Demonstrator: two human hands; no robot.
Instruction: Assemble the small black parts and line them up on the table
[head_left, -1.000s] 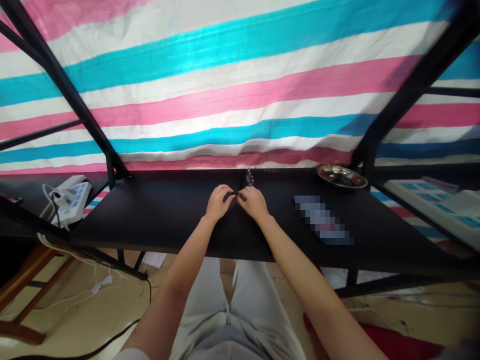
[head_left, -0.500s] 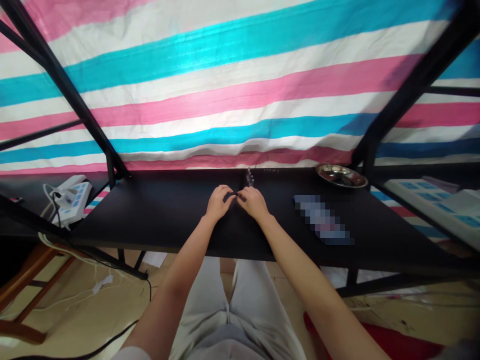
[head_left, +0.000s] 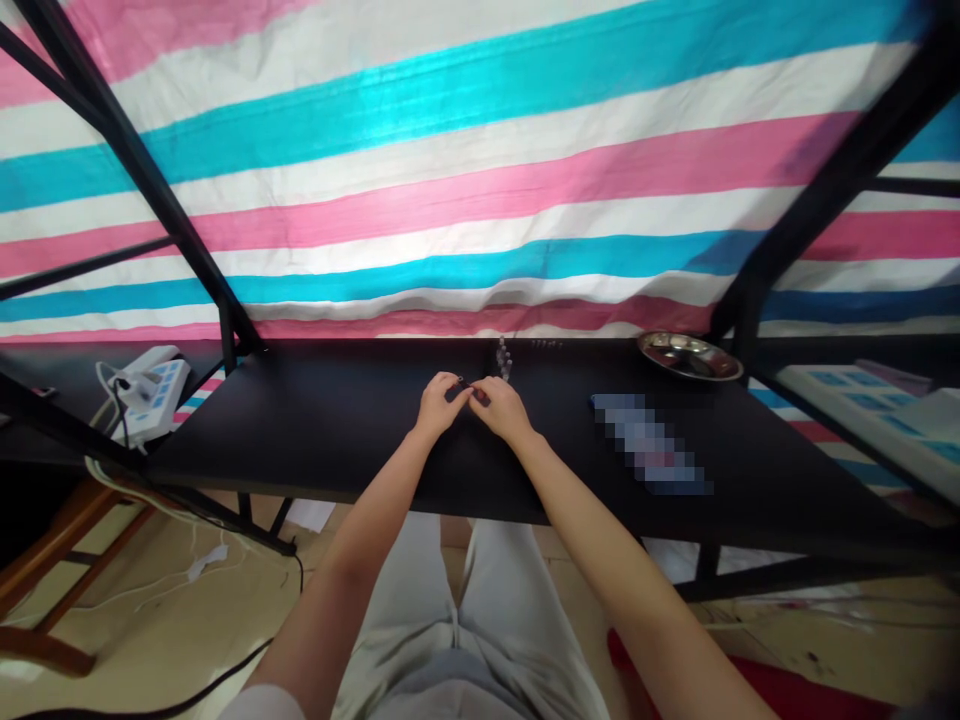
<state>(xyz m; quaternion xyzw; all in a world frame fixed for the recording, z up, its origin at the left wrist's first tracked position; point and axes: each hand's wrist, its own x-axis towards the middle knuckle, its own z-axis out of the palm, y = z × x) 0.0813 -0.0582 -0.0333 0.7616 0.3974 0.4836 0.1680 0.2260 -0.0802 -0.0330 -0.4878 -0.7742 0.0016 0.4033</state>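
Note:
Over the middle of the black table (head_left: 315, 420), my left hand (head_left: 439, 405) and my right hand (head_left: 502, 408) meet at the fingertips. Both are closed in a pinch around a small dark thing (head_left: 465, 386), too small and too covered by fingers to name. Just behind my right hand is a cluster of small, clear, bead-like pieces (head_left: 503, 355). A few more tiny pieces (head_left: 546, 344) lie in a row near the back edge.
At the back right stands a shiny metal dish (head_left: 690, 358). A pixelated bluish item (head_left: 649, 445) lies to the right of my hands. Power strips (head_left: 161, 400) with cables are on the left. Black frame posts (head_left: 180, 240) and a striped sheet (head_left: 480, 220) bound the table.
The view has shifted slightly. My hands stay together at nearly the same spot, with small finger movements around the dark thing.

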